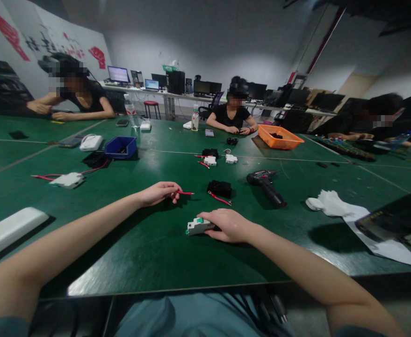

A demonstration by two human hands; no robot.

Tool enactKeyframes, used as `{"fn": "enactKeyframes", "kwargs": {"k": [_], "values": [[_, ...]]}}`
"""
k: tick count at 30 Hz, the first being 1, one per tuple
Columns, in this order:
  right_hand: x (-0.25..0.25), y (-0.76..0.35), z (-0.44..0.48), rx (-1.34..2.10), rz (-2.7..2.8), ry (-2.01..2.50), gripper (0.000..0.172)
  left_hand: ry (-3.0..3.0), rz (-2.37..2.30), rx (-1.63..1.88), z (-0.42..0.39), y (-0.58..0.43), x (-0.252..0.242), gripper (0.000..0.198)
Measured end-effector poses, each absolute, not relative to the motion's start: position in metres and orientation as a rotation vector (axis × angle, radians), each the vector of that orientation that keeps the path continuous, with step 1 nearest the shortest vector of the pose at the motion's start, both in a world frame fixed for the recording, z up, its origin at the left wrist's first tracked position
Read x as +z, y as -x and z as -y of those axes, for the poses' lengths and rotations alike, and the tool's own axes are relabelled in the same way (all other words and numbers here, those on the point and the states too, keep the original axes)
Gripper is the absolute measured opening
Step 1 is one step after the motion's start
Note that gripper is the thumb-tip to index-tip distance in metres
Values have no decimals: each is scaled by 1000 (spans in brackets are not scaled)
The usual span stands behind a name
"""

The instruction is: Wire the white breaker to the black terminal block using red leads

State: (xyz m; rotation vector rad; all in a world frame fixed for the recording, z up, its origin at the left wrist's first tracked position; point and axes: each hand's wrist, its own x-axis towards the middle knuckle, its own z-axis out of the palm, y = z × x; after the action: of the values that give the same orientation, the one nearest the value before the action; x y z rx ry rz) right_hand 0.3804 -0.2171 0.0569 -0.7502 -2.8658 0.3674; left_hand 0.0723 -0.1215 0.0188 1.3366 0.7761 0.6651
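My left hand (159,192) rests on the green table (149,252) and pinches a short red wire (185,193) that sticks out to the right. My right hand (228,224) lies closed over the right end of a white circuit breaker (197,226) with a green switch, holding it on the table. Just beyond both hands lies a black block (219,188) with another red wire (220,199) at its front edge.
A black cordless drill (266,186) lies right of the block, white gloves (328,202) and a paper sheet farther right. Behind are small white and black parts (210,157), a blue bin (120,147), an orange tray (280,137), a white module with red wires (67,179). Three other people sit around the table.
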Motion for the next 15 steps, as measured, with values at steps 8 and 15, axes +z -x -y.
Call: {"fn": "enactKeyframes", "kwargs": {"k": [8, 15], "values": [[58, -380, 217, 355, 2874, 758, 46, -1336, -769, 665, 122, -72, 19, 26], [56, -380, 217, 341, 2875, 747, 45, -1342, -771, 662, 119, -71, 15, 27]]}}
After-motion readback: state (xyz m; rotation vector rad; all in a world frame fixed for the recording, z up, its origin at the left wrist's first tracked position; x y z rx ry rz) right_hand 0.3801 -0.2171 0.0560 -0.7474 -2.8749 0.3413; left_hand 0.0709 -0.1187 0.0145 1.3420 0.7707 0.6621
